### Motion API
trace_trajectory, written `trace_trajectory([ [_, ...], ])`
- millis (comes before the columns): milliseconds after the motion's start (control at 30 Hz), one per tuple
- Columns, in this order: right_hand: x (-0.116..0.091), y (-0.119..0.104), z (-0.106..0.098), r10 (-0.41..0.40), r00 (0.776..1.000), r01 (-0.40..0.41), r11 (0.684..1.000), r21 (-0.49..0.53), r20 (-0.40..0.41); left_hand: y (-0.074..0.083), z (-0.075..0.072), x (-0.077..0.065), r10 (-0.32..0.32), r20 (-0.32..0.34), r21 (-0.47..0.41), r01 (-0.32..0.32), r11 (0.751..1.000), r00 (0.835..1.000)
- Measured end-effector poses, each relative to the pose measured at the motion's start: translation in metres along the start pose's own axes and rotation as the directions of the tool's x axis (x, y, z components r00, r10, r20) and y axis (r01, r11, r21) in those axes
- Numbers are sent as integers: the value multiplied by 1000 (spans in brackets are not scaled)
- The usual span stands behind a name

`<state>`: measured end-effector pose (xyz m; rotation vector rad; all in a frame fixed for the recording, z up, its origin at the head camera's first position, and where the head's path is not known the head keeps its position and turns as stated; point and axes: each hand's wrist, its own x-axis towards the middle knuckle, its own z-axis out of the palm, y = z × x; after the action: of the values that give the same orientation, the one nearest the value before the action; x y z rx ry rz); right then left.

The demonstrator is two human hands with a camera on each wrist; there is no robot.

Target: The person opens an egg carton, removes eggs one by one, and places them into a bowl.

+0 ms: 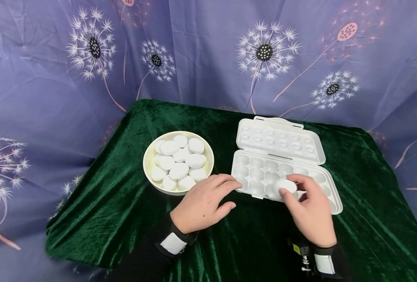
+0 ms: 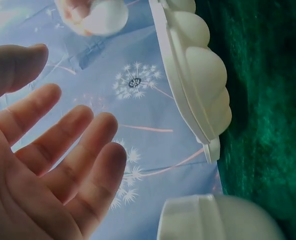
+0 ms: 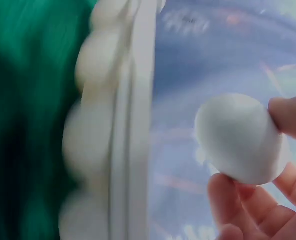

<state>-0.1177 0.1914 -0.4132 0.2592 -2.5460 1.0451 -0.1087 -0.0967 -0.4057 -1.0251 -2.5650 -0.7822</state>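
My right hand (image 1: 310,209) pinches a white egg (image 1: 285,187) between thumb and fingers, just above the front of an open egg carton (image 1: 330,178). The right wrist view shows that egg (image 3: 237,137) in the fingertips, apart from the carton's side (image 3: 138,125). Between the bowl and the carton is my left hand (image 1: 206,201), fingers extended near the carton's left front corner and holding nothing. In the left wrist view its palm and spread fingers (image 2: 83,160) show. The carton's visible cups look bare; my right hand hides some of them.
A round cream bowl (image 1: 148,172) heaped with several white eggs (image 1: 178,171) stands left of the carton. The carton's lid (image 1: 280,137) is folded back behind it. Dark green velvet cloth (image 1: 124,211) covers the table; a purple dandelion-print curtain (image 1: 208,58) hangs behind.
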Motion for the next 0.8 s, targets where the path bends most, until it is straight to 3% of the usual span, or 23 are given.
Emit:
trace_trajectory([
  [167, -3, -22, 17, -49, 991, 25, 982, 186, 125, 6, 1, 3, 10, -5, -12, -10, 1000, 1000],
  [300, -5, -36, 28, -93, 980, 38, 956, 290, 177, 8, 2, 4, 9, -16, -25, -10, 1000, 1000],
  [567, -6, -50, 43, -98, 968, -4, 914, 405, 232, 11, 1, 2, 6, -46, -45, -9, 999, 999],
  [800, -10, -57, 50, -146, 958, -7, 851, 525, 248, 10, 4, 0, -22, -50, -50, 19, 999, 999],
])
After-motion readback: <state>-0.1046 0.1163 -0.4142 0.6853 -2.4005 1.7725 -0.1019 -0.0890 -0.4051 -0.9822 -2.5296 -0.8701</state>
